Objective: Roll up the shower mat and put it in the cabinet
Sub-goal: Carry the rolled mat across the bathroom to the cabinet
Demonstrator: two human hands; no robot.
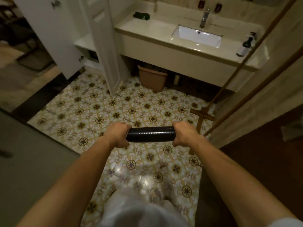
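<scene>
While the left hand (118,135) and the right hand (183,134) are each closed around one end of the rolled black mat (150,134), it hangs level above the tiled floor (114,104). To do this well, I think the person should keep both grips tight so the roll does not loosen, then carry it to the open white cabinet (91,51) beside the sink (196,36).

You hold a glossy black shower mat (150,134) with a fine scaly weave. Below it, the floor tiles (114,110) carry cream and yellow flower patterns with dark brown medallions. At twelve o'clock stands a terracotta bin (152,79); at one o'clock, a white sink (196,36) in a cream counter (147,28).
</scene>
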